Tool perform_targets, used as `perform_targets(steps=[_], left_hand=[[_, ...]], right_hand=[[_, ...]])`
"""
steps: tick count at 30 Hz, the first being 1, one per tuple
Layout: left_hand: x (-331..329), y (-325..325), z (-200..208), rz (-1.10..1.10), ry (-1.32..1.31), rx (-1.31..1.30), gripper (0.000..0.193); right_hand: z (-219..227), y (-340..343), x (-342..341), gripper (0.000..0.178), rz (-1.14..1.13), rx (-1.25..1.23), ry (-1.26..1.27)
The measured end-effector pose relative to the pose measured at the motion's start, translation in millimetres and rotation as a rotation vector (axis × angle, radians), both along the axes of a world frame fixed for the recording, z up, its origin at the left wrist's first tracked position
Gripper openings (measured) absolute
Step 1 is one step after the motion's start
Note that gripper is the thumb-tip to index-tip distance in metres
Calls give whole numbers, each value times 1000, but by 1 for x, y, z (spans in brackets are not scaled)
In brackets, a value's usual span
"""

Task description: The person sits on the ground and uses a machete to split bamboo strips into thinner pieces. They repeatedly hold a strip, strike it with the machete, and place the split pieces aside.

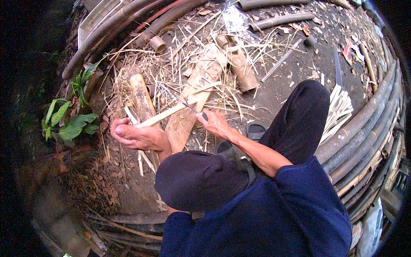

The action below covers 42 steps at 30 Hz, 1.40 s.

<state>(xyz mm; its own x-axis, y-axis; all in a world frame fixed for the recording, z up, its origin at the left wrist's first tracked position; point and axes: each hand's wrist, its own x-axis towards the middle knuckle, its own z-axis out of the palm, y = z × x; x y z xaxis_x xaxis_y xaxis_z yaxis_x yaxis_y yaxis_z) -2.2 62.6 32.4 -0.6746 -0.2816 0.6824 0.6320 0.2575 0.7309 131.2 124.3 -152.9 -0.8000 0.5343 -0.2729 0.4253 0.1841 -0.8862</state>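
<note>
My left hand (141, 136) is closed round one end of a pale, flat bamboo strip (160, 116), which slants up to the right over a wooden plank (179, 128). In my right hand (217, 126) is the dark handle of a knife (204, 116). Its thin blade points up and left and crosses over the strip. Whether the edge bites into the strip I cannot tell. Beside the plank, a peeled bamboo log (142, 95) lies just beyond my left hand. Thin shavings (233, 96) are scattered around the plank's far end.
A bundle of split bamboo strips (338, 112) lies right of my bent knee, with a saw blade (337, 68) beyond it. Long bamboo poles (357, 124) are stacked along the right. A short bamboo piece (243, 73) lies ahead; a leafy plant (70, 124) grows at left.
</note>
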Motion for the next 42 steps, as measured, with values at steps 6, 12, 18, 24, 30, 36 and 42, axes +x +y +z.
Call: perform_targets(steps=[6,12,18,24,30,36,42], left_hand=[[7,-30,1,14,58,-5,45],[-8,-41,7,-395,-321,166,42],[9,-36,1,-323,-199,257,47],[-5,-28,2,-207,-205,323,47],[7,-29,0,-288,-147,285,46],[-7,-31,-5,-260,-189,367,44],[-52,-98,-192,-627,-858,62,60]], right_hand=[[54,-37,7,47,177,-95,30],[-47,-6,22,49,-11,-7,-151],[71,-22,0,45,237,-23,15],[45,-27,-1,45,79,-27,62],[-30,1,5,47,-24,99,-88],[-73,-9,29,50,-8,11,-146],[-48,-3,24,47,-17,-269,-37]])
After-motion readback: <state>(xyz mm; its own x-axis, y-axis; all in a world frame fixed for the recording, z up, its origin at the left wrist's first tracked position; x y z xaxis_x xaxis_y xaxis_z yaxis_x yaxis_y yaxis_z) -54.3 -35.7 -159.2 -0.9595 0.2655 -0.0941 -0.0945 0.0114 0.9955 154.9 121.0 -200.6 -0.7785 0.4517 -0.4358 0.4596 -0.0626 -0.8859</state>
